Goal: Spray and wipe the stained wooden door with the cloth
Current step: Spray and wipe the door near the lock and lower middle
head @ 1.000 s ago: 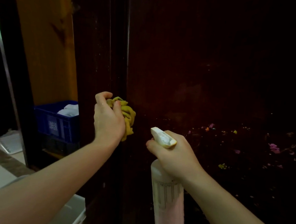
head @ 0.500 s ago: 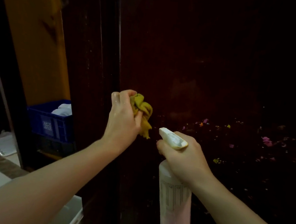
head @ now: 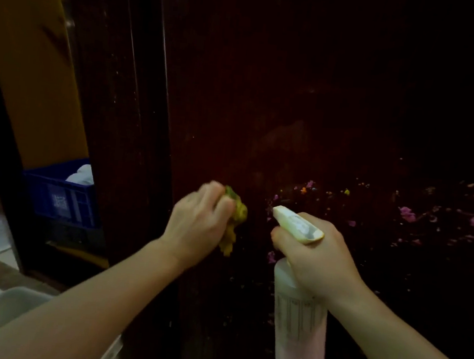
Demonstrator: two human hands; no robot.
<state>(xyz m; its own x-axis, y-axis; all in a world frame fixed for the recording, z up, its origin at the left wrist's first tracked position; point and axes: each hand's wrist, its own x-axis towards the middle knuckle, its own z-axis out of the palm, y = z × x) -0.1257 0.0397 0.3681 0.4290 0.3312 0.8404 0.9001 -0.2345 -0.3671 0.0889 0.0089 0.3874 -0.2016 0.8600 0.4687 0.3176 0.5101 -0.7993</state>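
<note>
Fingers of left hand press cloth against door.

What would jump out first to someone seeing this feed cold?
Most likely the two bare hands at centre: the left hand grips a yellow cloth at the dark wooden door, and the right hand holds a spray bottle with its nozzle toward the door. Next, pink and yellow specks scattered over the door's right side, then a blue crate at left.
</note>
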